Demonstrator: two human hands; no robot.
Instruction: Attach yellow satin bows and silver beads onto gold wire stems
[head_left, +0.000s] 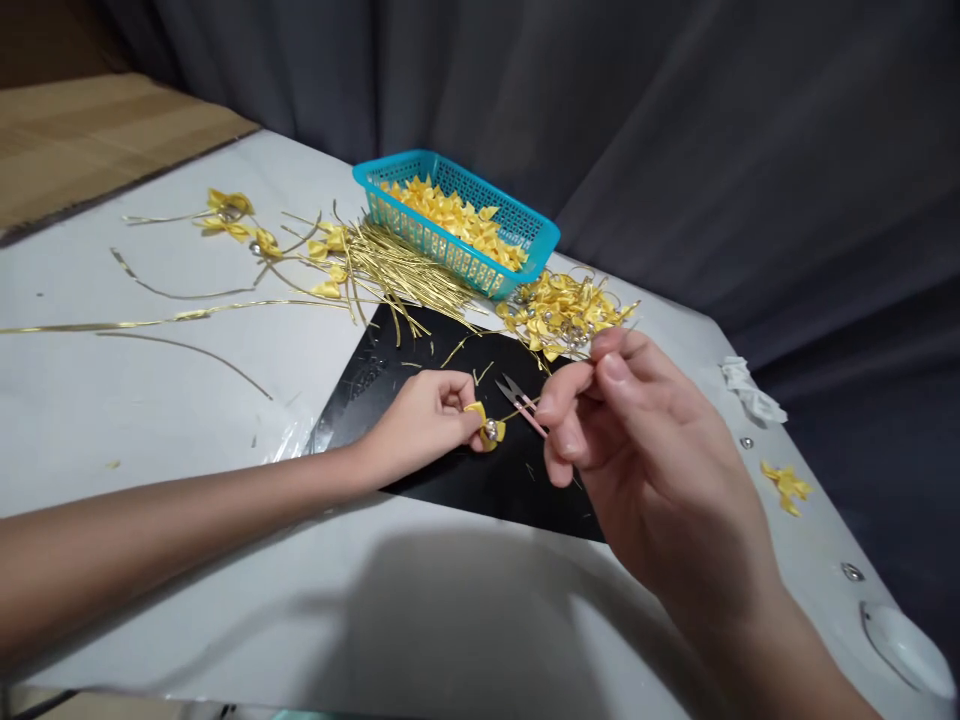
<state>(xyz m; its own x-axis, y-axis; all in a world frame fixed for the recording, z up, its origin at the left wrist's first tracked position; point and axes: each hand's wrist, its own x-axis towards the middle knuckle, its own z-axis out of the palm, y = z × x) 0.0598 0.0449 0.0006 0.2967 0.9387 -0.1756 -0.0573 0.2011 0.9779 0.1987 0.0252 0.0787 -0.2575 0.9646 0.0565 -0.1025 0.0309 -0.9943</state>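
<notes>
Over a black mat (pixel 450 480), my left hand (pixel 427 415) pinches a small yellow ribbon flower (pixel 491 430) with a shiny round centre. A thin gold wire (pixel 523 408) runs from the flower toward my right hand (pixel 645 430). The thumb and index finger of my right hand are pressed together in a pinch, but what lies between them is too small to make out. Small scissors (pixel 517 395) with pink handles lie on the mat between my hands, partly hidden behind the right fingers.
A blue basket (pixel 536 265) of yellow ribbon pieces stands at the back. Beside it are a bundle of gold wires (pixel 409 270) and a pile of yellow flowers (pixel 562 310). More flowers (pixel 229 212) lie left. A white dish (pixel 907 650) sits at right, near a dark curtain.
</notes>
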